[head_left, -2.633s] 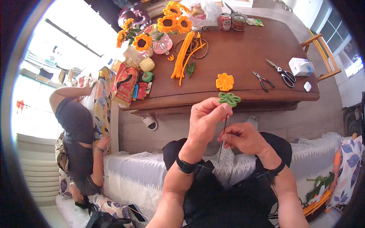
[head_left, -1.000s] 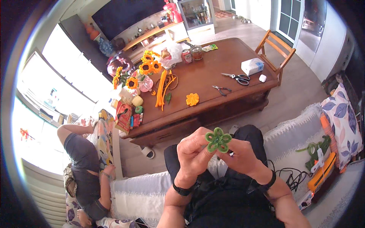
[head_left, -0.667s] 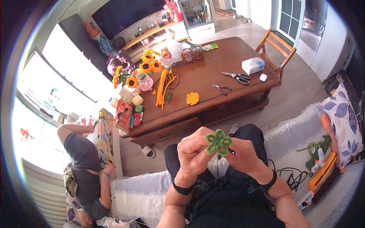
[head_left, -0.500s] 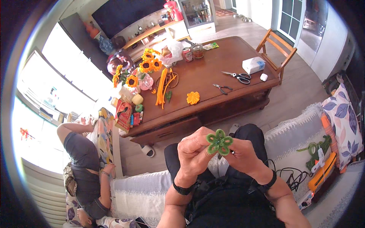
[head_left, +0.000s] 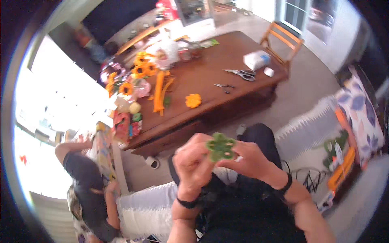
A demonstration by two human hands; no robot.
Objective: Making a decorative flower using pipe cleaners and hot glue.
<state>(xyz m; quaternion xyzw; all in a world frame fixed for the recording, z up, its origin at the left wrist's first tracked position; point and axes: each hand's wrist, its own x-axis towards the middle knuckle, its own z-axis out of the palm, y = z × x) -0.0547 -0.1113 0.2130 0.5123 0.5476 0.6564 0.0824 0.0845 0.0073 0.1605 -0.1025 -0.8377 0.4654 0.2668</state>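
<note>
A small green flower shape of fuzzy pipe cleaner, with looped petals, is held up over my lap. My left hand is closed, its thumb and fingers pinching the piece from the left. My right hand is closed too, its fingertips gripping the same piece at its right edge. Its underside is hidden behind my fingers. Beyond my hands, an orange fuzzy flower lies near the front edge of the brown table. Orange pipe-cleaner strips lie to its left.
Pliers, scissors and a tissue pack lie on the table's right. Orange sunflowers stand at its left. Beside me on the sofa are green pipe cleaners and black cables. Another person lies at the left.
The view has shifted and blurred, so the table and its things sit further left in the picture. Both hands still grip the green flower, which has tilted a little.
</note>
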